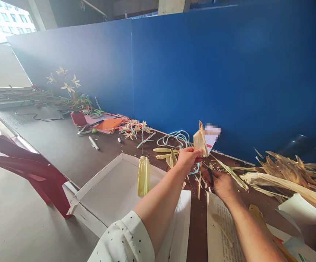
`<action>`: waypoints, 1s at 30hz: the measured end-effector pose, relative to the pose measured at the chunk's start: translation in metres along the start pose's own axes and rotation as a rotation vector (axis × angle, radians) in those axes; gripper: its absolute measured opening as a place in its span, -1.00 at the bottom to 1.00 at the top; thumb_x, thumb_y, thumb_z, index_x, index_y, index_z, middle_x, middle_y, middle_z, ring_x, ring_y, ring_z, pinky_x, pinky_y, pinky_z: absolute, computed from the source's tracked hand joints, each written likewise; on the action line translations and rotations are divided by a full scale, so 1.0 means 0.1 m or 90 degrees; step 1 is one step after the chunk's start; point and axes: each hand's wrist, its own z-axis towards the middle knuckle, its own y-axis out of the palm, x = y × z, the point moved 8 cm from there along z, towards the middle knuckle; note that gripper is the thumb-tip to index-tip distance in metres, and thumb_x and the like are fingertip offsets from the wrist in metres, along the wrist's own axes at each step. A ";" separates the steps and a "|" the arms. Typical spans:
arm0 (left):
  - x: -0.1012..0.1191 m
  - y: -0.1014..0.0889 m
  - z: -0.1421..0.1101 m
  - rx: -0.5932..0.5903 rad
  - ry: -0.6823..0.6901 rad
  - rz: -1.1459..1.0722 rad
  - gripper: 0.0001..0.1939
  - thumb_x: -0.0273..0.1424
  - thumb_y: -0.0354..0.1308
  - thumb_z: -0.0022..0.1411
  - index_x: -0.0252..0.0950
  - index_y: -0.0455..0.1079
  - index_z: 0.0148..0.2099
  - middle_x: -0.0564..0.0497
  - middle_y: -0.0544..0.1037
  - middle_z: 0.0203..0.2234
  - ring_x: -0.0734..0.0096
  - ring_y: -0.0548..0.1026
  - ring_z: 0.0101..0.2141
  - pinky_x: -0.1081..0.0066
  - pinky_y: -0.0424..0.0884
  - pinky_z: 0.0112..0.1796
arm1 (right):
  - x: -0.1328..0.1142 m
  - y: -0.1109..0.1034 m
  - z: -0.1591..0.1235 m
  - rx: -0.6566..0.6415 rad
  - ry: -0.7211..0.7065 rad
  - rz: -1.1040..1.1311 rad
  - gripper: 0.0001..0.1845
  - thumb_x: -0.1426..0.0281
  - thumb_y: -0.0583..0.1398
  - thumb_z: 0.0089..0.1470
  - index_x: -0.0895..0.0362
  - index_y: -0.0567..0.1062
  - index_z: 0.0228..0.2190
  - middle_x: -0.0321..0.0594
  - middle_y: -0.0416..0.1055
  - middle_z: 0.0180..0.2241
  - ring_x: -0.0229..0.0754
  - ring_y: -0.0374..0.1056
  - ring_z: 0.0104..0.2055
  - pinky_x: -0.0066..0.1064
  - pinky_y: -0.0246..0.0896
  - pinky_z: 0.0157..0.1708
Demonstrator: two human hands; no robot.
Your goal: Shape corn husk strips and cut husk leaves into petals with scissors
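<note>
My left hand (189,159) is closed on a dried corn husk (200,142), pinching its lower part so that it stands upright above the fingers. Just below and to the right, my right hand (225,186) grips dark-handled scissors (210,175). Their blades point up at the bottom edge of the husk; whether they touch it I cannot tell. To the left, a flat strip of pale green husk (143,176) hangs over the side of a shallow white box lid (111,193). Small husk scraps lie around and below my hands.
A heap of dried husks (291,174) and a white container (308,209) stand at the right. Coiled pale blue cord (176,137), husk flowers (67,82) and an orange sheet (109,124) line the blue partition (201,72). Left is a red chair (40,174); a printed page (223,225) lies in front.
</note>
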 end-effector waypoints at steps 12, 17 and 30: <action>0.02 -0.03 -0.01 0.021 0.015 0.005 -0.78 -0.32 0.29 -0.05 -0.35 0.34 -0.49 0.06 0.41 -0.58 0.64 0.35 -0.57 0.57 0.34 -0.46 | 0.01 -0.02 0.00 0.003 0.015 -0.010 -0.60 0.08 0.18 -0.07 0.10 0.46 -0.71 -0.28 0.34 -0.73 -0.24 0.22 -0.64 -0.42 0.03 -0.60; 0.03 -0.04 -0.01 0.036 0.023 0.000 -0.82 -0.36 0.26 -0.03 -0.35 0.35 -0.50 0.06 0.41 -0.58 0.63 0.37 -0.57 0.56 0.34 -0.46 | -0.01 0.00 -0.02 -0.003 -0.009 -0.021 -0.53 0.04 0.17 -0.07 0.09 0.38 -0.78 -0.29 0.30 -0.74 -0.26 0.18 -0.66 -0.42 0.00 -0.61; 0.01 -0.02 -0.01 0.021 0.009 0.033 -0.75 -0.35 0.31 -0.06 -0.36 0.31 -0.53 0.06 0.38 -0.61 0.65 0.31 -0.58 0.56 0.31 -0.49 | -0.07 -0.07 -0.08 0.082 0.002 -0.149 -0.52 0.02 0.10 -0.05 0.08 0.39 -0.75 -0.31 0.23 -0.79 -0.25 0.15 -0.69 -0.42 -0.04 -0.62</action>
